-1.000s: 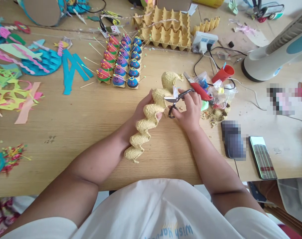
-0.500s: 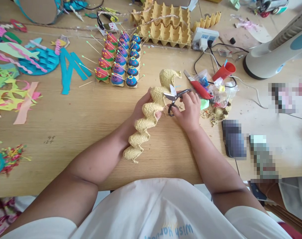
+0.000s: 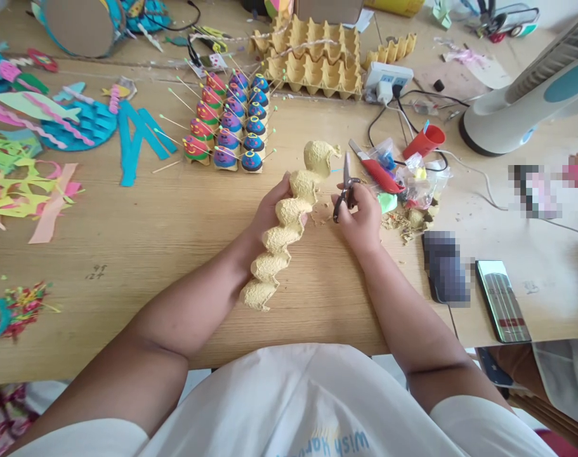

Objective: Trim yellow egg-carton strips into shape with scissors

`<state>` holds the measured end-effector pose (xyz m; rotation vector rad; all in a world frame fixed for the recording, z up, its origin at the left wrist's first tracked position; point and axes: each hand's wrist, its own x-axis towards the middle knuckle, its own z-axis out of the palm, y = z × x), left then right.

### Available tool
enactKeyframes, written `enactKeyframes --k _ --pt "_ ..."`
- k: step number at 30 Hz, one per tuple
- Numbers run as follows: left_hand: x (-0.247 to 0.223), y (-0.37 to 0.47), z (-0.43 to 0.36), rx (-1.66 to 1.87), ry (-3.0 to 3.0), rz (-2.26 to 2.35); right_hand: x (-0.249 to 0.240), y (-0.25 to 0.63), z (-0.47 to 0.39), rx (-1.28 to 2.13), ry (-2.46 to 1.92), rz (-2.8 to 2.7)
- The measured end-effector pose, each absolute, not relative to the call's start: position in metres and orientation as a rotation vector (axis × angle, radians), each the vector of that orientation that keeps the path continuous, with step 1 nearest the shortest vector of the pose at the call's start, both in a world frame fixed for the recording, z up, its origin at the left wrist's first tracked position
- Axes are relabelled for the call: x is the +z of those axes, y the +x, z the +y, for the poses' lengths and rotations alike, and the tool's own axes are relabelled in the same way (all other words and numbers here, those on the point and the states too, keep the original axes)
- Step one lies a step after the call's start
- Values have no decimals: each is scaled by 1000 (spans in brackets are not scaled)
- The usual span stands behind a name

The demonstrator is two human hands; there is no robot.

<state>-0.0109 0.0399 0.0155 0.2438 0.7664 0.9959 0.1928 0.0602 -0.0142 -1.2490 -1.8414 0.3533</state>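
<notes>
A yellowish egg carton strip (image 3: 278,238) with several bumps slants over the table, held by my left hand (image 3: 275,198). Most of those fingers are hidden behind the strip. My right hand (image 3: 363,217) grips black-handled scissors (image 3: 348,179), whose blades point up and look nearly closed. The scissors are a small distance to the right of the strip, apart from it. Bits of cut carton (image 3: 321,217) lie on the table between the strip and my right hand.
Painted egg carton caterpillars (image 3: 229,131) with stick feelers stand ahead. Behind them lie egg trays (image 3: 312,70) and a power strip (image 3: 388,75). On the right are a red-handled knife (image 3: 381,174), a red cup (image 3: 424,141), a grey fan (image 3: 517,101) and a phone (image 3: 502,301).
The scissors have drawn away from the strip to the right, and their blades have swung to point upward and closed. The strip in my left hand has shifted only slightly.
</notes>
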Motion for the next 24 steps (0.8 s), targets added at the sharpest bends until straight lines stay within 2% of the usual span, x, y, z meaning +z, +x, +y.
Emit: enactKeyframes --k 7,16,24 --pt "13 -13 33 963 242 730 -11 189 55 545 -1194 -1714" --pt "4 -14 33 920 280 743 -5 185 53 1029 -1116 -1512" --pt "10 -13 30 916 303 781 0 183 51 1018 -1101 -1644"
